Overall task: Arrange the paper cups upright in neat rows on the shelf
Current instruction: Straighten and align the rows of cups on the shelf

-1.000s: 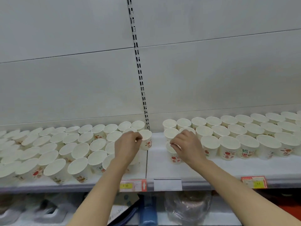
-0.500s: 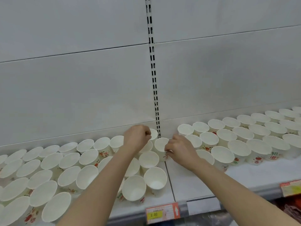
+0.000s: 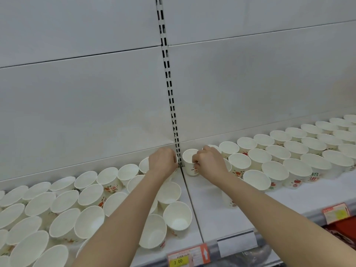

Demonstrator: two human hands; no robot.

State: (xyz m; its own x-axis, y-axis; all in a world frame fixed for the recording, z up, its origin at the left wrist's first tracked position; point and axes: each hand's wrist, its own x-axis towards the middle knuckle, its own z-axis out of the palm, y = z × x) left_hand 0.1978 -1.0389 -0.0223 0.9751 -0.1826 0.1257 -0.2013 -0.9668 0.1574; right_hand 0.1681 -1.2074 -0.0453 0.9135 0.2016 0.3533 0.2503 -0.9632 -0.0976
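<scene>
Several white paper cups with red print stand upright in rows on the white shelf (image 3: 210,212), a group on the left (image 3: 90,197) and a group on the right (image 3: 277,166). My right hand (image 3: 209,163) pinches the rim of one cup (image 3: 189,160) at the back of the shelf, just right of the slotted upright. My left hand (image 3: 162,162) is at the back just left of the upright, its fingers curled round a cup that it mostly hides; only a sliver of rim (image 3: 176,160) shows.
The slotted metal upright (image 3: 169,89) splits the white back wall. Price tags (image 3: 187,256) hang on the shelf's front edge, another at the right (image 3: 336,211). A bare strip of shelf runs between the two cup groups.
Both hands have carried their cups from the front middle of the shelf to the back row beside the upright. The view has shifted closer and leftward.
</scene>
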